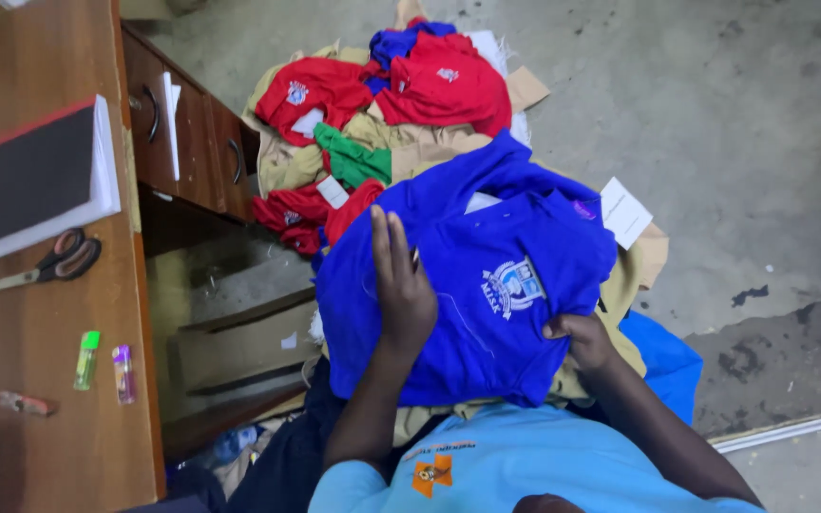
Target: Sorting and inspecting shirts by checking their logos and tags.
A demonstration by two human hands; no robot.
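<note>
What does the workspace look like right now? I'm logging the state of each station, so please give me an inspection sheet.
Surface: wooden desk at left, drawers facing the pile.
Job's things: blue shirt with a white crest, on the lap.
Clutter: scissors, notebook, green lighter, purple lighter on the desk.
Grippers: left hand flat on the shirt, fingers spread; right hand grips the shirt's edge.
Cables: nothing seen.
Surroundings: clothes pile of red, tan and green garments on the concrete floor; white tags among them.
</note>
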